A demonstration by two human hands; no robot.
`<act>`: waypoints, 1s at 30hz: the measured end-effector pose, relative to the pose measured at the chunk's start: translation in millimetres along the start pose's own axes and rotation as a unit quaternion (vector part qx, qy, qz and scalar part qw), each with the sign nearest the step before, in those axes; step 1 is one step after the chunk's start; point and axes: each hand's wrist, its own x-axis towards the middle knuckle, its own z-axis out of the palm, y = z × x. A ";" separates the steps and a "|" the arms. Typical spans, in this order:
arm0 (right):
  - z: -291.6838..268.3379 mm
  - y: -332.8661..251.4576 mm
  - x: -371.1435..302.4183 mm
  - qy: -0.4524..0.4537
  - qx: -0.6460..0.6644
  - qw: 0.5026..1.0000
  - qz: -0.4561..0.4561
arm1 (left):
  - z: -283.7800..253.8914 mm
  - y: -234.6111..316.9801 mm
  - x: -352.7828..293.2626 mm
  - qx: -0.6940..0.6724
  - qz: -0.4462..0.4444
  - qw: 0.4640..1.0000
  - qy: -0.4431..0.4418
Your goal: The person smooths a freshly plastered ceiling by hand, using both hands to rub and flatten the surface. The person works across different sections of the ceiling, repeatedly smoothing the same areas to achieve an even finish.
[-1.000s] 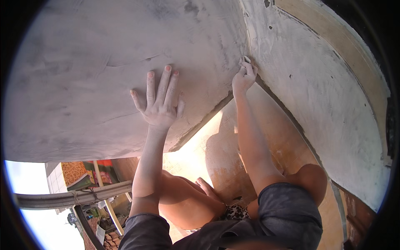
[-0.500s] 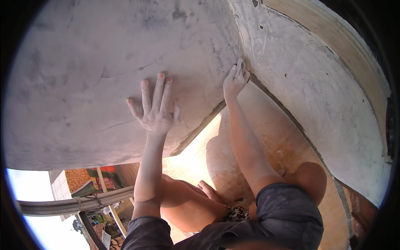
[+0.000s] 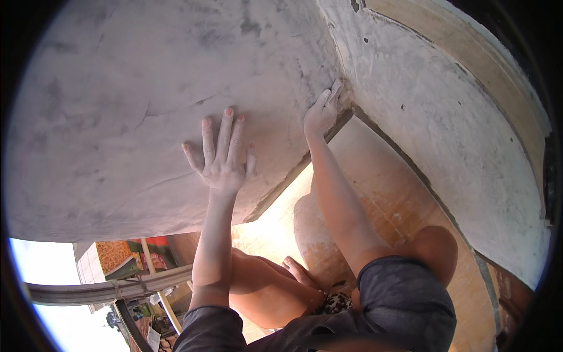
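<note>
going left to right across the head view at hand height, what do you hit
grey plastered wall face → left hand spread flat on it → right hand at the inner corner → second plastered wall → wooden board along the top right

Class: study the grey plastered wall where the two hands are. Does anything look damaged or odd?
Yes. Thin cracks run across the grey wall beside the flat left hand. Dark smudges stain it higher up. The right hand presses at the corner joint.
</note>
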 end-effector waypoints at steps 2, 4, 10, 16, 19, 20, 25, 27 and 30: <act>-6.6 15.4 -9.0 -0.007 -0.072 0.994 0.081 | -0.1 -0.1 0.2 0.004 -0.003 1.000 -0.008; -0.9 11.0 -9.4 -0.026 -0.090 0.993 0.066 | 0.3 0.3 0.2 0.006 -0.004 1.000 -0.002; 22.9 -18.1 8.0 -0.098 0.007 0.956 -0.276 | 1.3 2.0 -1.0 0.005 -0.005 1.000 -0.002; -11.5 53.6 -1.9 -0.024 0.000 0.990 0.136 | 0.9 2.3 2.3 0.012 -0.002 1.000 0.006; 0.2 44.3 7.1 -0.035 0.011 0.988 0.152 | -0.2 2.6 2.2 0.012 0.001 1.000 0.001; 7.5 33.5 8.9 -0.031 0.003 0.999 0.044 | -0.4 2.5 1.8 0.013 0.002 1.000 0.002; 13.7 5.0 -27.3 -0.068 -0.045 0.977 -0.199 | 2.3 2.0 0.6 0.019 0.006 1.000 0.010; -3.7 26.2 -55.9 -0.084 -0.039 0.979 -0.179 | 3.6 1.4 0.4 0.025 0.006 1.000 0.007; -15.2 59.2 -55.4 -0.048 0.003 0.967 0.252 | 4.4 0.6 -0.4 0.028 -0.004 1.000 0.011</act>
